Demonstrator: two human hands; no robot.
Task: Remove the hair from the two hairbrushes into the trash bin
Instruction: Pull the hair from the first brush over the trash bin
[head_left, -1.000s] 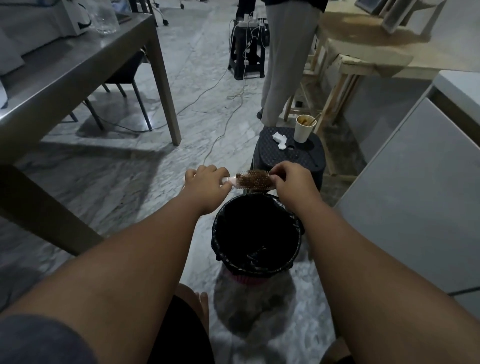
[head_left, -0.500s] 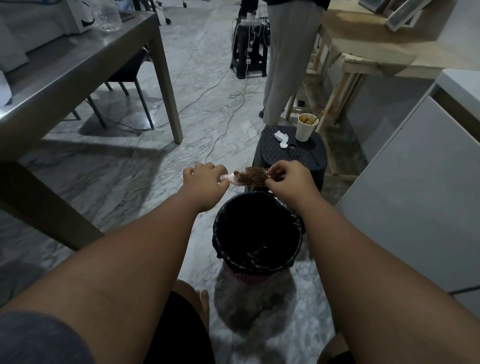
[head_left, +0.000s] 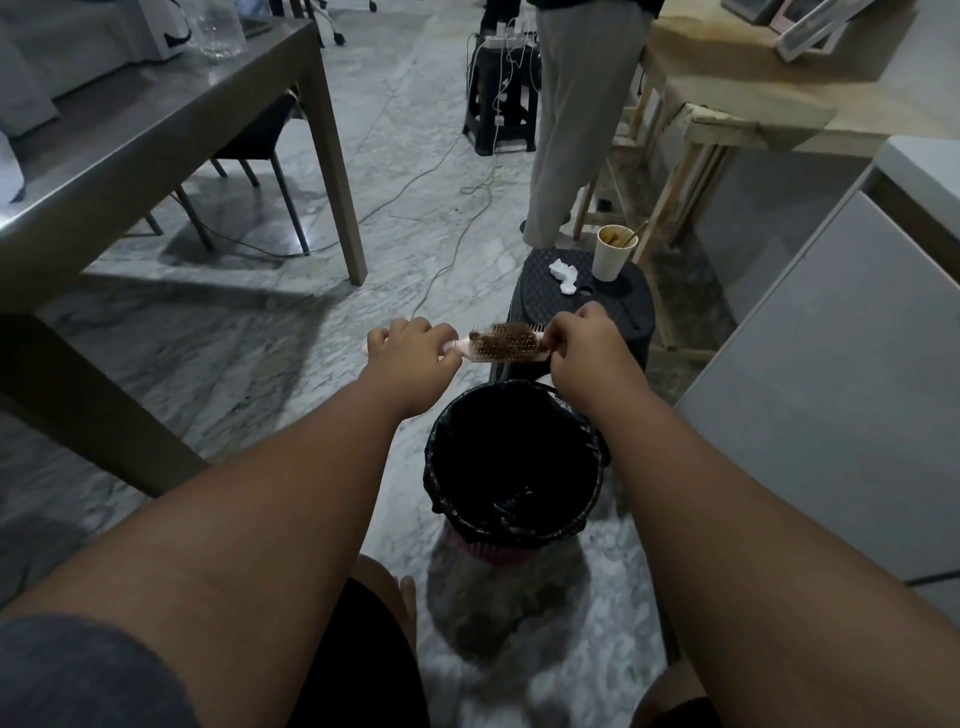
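Observation:
A pink hairbrush (head_left: 511, 355) lies level between my hands, bristles up, matted with brown hair (head_left: 501, 340). My left hand (head_left: 410, 351) is closed around its handle. My right hand (head_left: 582, 343) pinches at the far end of the brush head, fingers on the hair and bristles there. Both hands hover just beyond the far rim of the trash bin (head_left: 441, 467), a round bin lined with a black bag that stands on the floor in front of my knees. Only one hairbrush is in view.
A black stool (head_left: 540, 306) right behind the bin carries a paper cup (head_left: 613, 254) and a crumpled tissue (head_left: 563, 273). A person (head_left: 576, 114) stands beyond it. A metal table (head_left: 156, 119) is at left, a white cabinet (head_left: 841, 374) at right, cables (head_left: 457, 228) on the floor.
Both hands with the brush have shifted slightly; the brush head now tilts more toward me, and my right fingers stay at its far end. No hair has come off.

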